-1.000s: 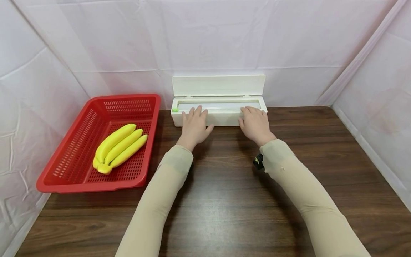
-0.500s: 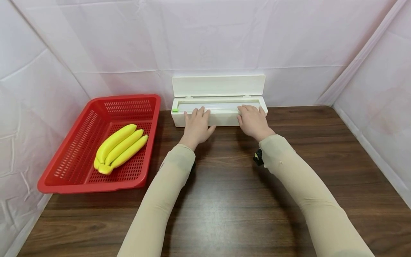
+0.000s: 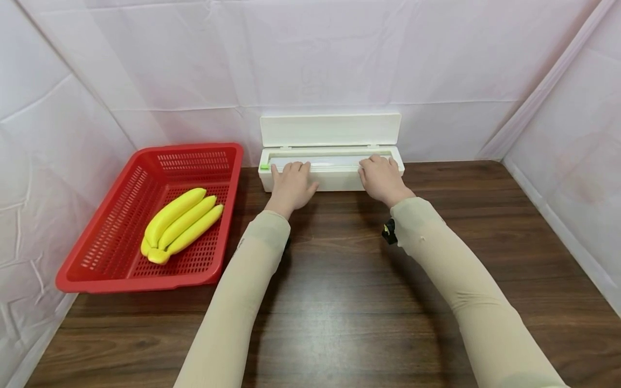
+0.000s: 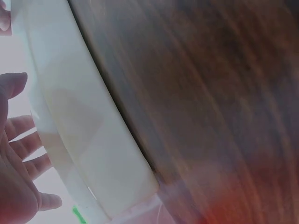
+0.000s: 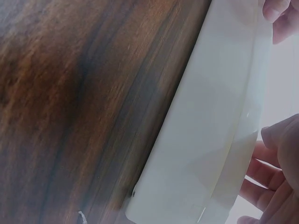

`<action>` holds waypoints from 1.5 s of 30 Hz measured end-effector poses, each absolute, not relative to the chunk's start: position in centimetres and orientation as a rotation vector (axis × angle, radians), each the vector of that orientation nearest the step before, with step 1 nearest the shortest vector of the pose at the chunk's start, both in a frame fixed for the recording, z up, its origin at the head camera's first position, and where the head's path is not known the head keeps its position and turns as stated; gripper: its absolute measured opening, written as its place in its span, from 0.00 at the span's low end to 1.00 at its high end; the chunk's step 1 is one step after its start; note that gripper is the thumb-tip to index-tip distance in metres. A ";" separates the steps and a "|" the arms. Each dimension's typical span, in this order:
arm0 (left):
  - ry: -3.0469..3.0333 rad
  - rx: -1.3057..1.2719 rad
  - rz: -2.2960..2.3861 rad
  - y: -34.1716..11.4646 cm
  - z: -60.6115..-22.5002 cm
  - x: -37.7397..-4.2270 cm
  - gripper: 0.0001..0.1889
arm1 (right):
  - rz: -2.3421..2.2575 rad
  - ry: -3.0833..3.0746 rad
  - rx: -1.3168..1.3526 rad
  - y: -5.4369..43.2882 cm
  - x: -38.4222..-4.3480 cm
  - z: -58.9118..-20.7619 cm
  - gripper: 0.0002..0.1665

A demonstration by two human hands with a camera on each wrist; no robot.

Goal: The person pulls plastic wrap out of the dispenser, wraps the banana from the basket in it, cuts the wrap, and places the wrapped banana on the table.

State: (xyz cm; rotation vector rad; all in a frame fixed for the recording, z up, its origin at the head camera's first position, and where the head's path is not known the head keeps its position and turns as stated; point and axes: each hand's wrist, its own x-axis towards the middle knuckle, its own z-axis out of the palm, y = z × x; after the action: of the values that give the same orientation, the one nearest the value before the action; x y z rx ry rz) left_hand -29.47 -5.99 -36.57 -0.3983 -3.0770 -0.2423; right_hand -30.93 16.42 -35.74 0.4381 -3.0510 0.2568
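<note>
A long white plastic-wrap dispenser (image 3: 339,179) stands against the back wall in the head view, its lid (image 3: 330,129) raised. A green slider (image 3: 264,166) sits at its left end, and a pale roll (image 3: 335,160) shows inside. My left hand (image 3: 291,186) is over the front edge at the left, fingers spread and reaching across the rim. My right hand (image 3: 381,178) is at the same edge near the right end, fingertips by the film opening. In the left wrist view the thumb and fingers of the left hand (image 4: 16,154) stand apart, with nothing between them. The right hand (image 5: 280,168) has its fingers loosely bent.
A red basket (image 3: 145,284) with a bunch of yellow bananas (image 3: 181,223) stands on the left side of the dark wooden table (image 3: 320,302). White cloth walls (image 3: 330,54) close in the back and both sides. A black wrist strap piece (image 3: 389,231) shows below the right sleeve.
My left hand shifted slightly right, then back left along the front edge. The right hand moved a little left, its fingers bending slightly more. The dispenser and basket stay put.
</note>
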 end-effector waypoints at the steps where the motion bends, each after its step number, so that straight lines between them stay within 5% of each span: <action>1: -3.078 -0.399 -0.246 -6.0 -36.5 -29.6 0.32 | 0.249 -3.046 0.441 16.4 -31.0 -35.7 0.24; 45: -3.133 -0.290 -0.186 -6.1 -35.0 -31.9 0.14 | 0.263 -3.081 0.408 15.9 -32.9 -34.9 0.19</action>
State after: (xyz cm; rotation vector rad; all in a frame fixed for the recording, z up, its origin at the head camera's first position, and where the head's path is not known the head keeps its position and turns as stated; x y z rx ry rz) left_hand -31.86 -6.06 -35.05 -0.2898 -3.1329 -0.1861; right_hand -32.89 15.87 -34.90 0.4082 -3.0811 0.2632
